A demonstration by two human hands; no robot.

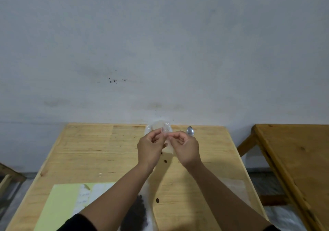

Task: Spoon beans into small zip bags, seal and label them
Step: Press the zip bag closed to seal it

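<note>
My left hand (150, 148) and my right hand (186, 149) are raised over the far half of the wooden table (89, 152), and both pinch the top of a small clear zip bag (169, 146) hanging between them. Its inside is hard to make out. A metal spoon (190, 130) pokes up behind my right hand; how it is held is hidden. Dark beans (138, 211) lie in a pile in clear plastic near the front edge, under my left forearm.
A yellow-green sheet (58, 205) with white labels (84, 197) lies at the front left. More clear bags (235, 186) rest at the right. Clear plastic (160, 125) sits at the far edge. A few loose beans (165, 161) dot the table. A second wooden table (293, 156) stands right.
</note>
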